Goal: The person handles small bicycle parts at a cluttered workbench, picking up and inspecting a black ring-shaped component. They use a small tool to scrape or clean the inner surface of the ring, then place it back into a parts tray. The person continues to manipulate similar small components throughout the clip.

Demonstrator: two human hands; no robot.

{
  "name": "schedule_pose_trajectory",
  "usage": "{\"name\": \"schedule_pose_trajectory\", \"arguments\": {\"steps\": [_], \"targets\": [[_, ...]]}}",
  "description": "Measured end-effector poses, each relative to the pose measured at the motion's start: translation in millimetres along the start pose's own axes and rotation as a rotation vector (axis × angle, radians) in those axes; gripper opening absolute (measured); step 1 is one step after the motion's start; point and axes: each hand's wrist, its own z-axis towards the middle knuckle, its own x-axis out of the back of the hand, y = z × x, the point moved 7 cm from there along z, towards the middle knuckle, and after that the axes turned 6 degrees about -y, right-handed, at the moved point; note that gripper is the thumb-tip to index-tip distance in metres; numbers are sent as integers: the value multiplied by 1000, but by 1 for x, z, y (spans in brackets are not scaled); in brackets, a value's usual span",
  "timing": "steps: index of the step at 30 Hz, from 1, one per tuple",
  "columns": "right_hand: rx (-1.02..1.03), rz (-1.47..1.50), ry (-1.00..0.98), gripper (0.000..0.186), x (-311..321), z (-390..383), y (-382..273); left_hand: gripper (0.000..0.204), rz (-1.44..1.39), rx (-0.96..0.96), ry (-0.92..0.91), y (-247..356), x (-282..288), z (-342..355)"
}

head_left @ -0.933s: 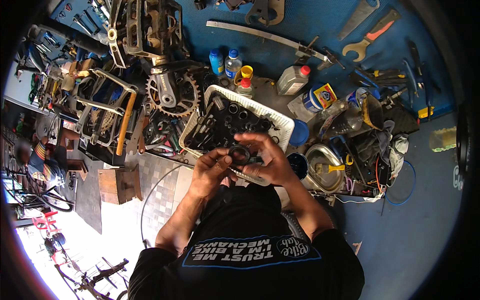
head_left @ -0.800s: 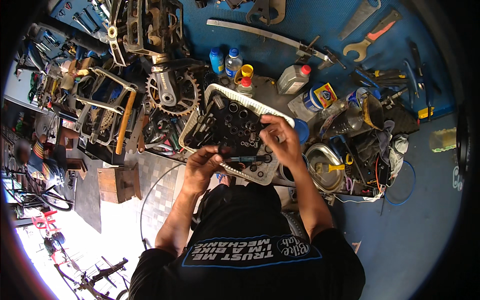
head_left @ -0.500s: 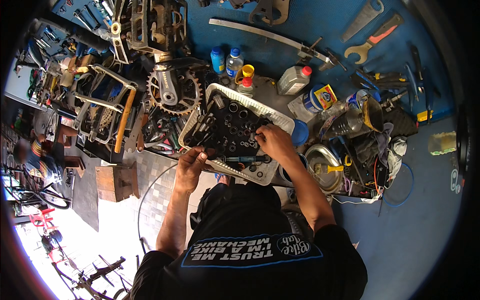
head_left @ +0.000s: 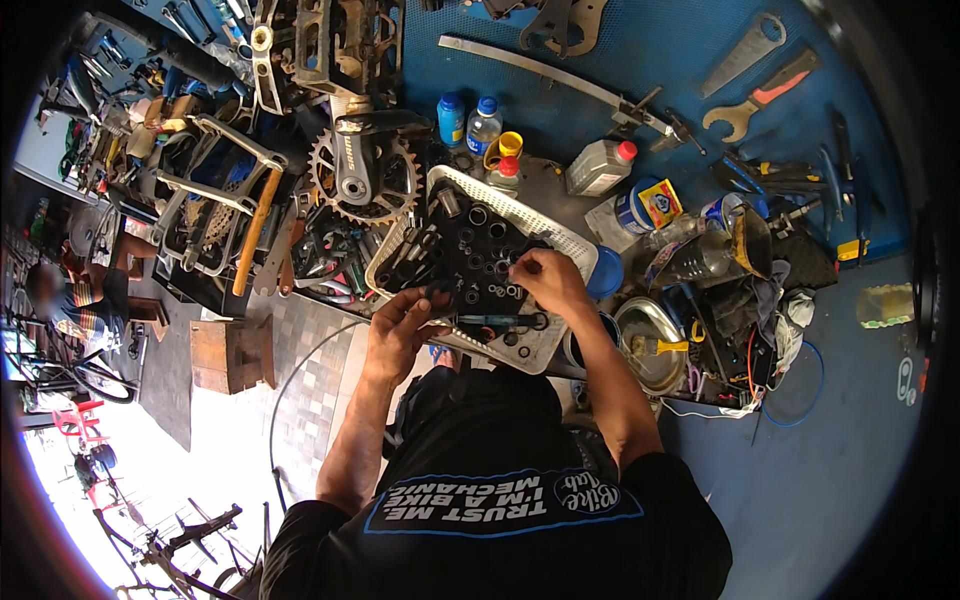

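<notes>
Dark ring (head_left: 441, 291) in hand, over the white plastic basket (head_left: 541, 228)
My left hand (head_left: 398, 326) pinches it; my right hand (head_left: 553, 284), fingertips bunched, hovers above small rings (head_left: 499, 291), whether gripping one I cannot tell.

The dark part (head_left: 441, 293) held by the left fingers (head_left: 408, 308) is blurred; anything pinched by the right fingers (head_left: 530, 264) is hidden; small pieces (head_left: 497, 291) between cannot be identified.

Open air lies between the left hand (head_left: 400, 325) and right hand (head_left: 552, 283), above a cream basket (head_left: 545, 231) of small parts (head_left: 483, 256). A crankset (head_left: 352, 172) crowds its far left; bottles (head_left: 484, 127) (some blue-capped) stand behind; a blue lid (head_left: 606, 273) lies just right.
</notes>
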Motion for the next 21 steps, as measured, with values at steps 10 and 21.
{"name": "schedule_pose_trajectory", "arguments": {"steps": [10,21], "targets": [[218,708,-104,19,13,-57,-100,26,-69,-51,-131,28,-45,0],[184,661,-77,16,13,-66,-111,28,-48,-145,-195,44,-62,-7]]}}
